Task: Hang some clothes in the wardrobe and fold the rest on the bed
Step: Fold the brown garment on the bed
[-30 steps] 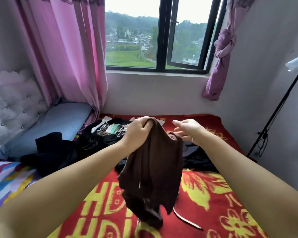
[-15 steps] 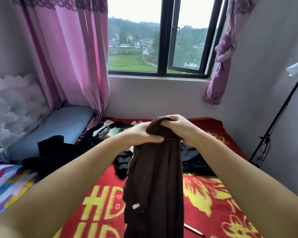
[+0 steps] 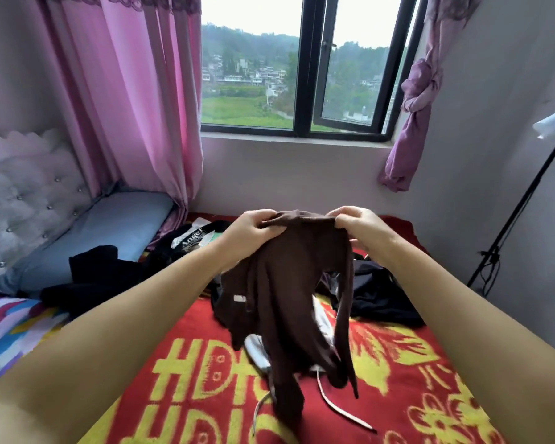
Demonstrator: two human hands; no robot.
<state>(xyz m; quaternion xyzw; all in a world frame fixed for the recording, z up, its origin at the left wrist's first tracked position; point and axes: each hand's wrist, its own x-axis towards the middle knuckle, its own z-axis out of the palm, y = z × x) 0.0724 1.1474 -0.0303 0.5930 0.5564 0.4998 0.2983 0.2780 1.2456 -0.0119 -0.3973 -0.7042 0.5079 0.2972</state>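
A dark brown garment (image 3: pixel 289 299) hangs in the air above the bed. My left hand (image 3: pixel 253 230) grips its top edge on the left, and my right hand (image 3: pixel 358 225) pinches the same edge on the right, a short span apart. The cloth drapes down between them and its lower end reaches the red and yellow blanket (image 3: pixel 407 379). A small pale label shows on its left side. Behind it lie black clothes (image 3: pixel 378 293) and a black printed shirt (image 3: pixel 193 243). A pale garment (image 3: pixel 257 350) with white cords lies under the brown one.
More black clothing (image 3: pixel 93 277) lies against a blue pillow (image 3: pixel 109 225) by the padded headboard (image 3: pixel 26 200). A striped colourful cover (image 3: pixel 10 328) is at the left. Pink curtains flank the window. A black stand (image 3: pixel 513 219) leans by the right wall.
My hands, close together on the bunched top of the brown garment half a second ago, have drawn apart and spread its top edge. The cloth now hangs wider and looser.
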